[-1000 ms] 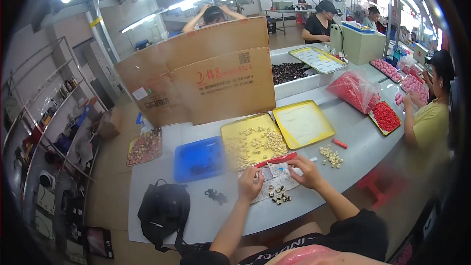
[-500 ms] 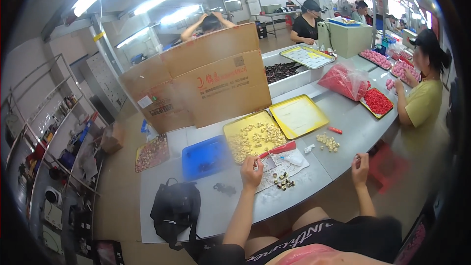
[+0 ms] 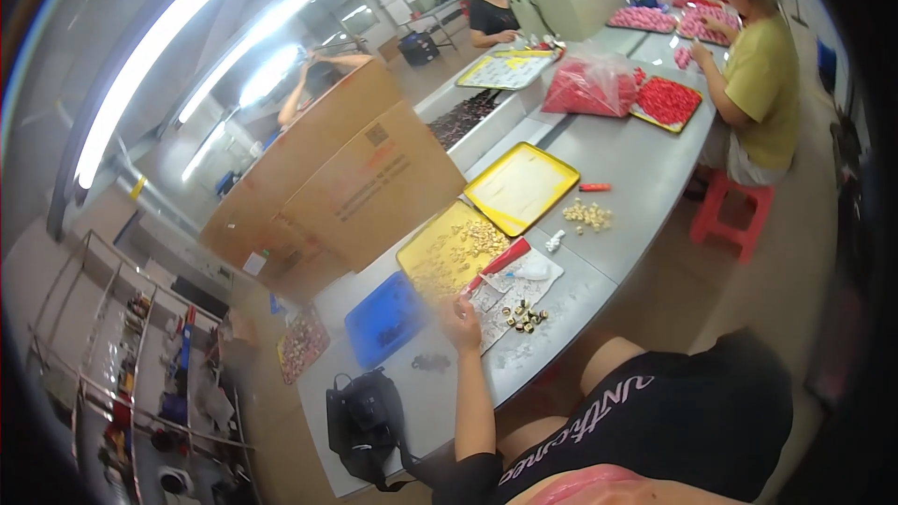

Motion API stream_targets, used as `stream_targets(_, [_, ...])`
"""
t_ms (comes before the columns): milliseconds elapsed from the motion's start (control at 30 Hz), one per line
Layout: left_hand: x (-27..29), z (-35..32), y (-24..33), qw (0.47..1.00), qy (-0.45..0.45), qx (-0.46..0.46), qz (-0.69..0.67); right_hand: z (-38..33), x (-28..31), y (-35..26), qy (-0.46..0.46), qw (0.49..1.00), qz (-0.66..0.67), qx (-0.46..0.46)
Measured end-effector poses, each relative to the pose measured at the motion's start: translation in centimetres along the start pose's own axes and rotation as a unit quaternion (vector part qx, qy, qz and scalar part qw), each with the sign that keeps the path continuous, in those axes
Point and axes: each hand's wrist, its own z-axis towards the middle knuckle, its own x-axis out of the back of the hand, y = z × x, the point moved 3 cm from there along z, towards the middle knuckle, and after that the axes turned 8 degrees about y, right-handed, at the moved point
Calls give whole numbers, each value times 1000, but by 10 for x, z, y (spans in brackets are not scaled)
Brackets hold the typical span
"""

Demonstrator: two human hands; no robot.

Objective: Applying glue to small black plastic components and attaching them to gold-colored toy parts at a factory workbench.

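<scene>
dark-and-gold pieces (image 3: 526, 318) lie in a loose cluster just below and right of the middle of the frame, at the lower right edge of a marked white sheet (image 3: 508, 292); which ones rest on the sheet and which on the grey table (image 3: 599, 257), i cannot tell. the left hand (image 3: 460, 323) is at the sheet's left edge, near the lower end of a long red strip (image 3: 500, 262), its fingers bent and blurred; whether they pinch anything, i cannot tell. the right hand is out of the frame, so its state cannot be told. a whitish tube (image 3: 533, 271) with a bit of blue lies on the sheet beside the strip.

above the hand, near the middle, a yellow tray (image 3: 426, 243) bears scattered gold pieces (image 3: 482, 238). a pale tray with a yellow rim (image 3: 522, 189) is up and to the right of it, and a blue tray (image 3: 398, 295) is to its lower left. right of centre, a small heap of pale gold pieces (image 3: 587, 216) sits near a short red stick (image 3: 594, 187). a black bag (image 3: 365, 421) slumps at the lower left end of the table.
</scene>
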Motion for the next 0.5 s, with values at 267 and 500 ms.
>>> stream_targets(267, [3, -7, -22, 998, -24, 46, 45, -70, 47, 57, -4, 996, -38, -77])
stream_targets(500, [4, -2, -18, 999, 50, 8, -1, -67, 67, 59, -3, 995, -50, -84])
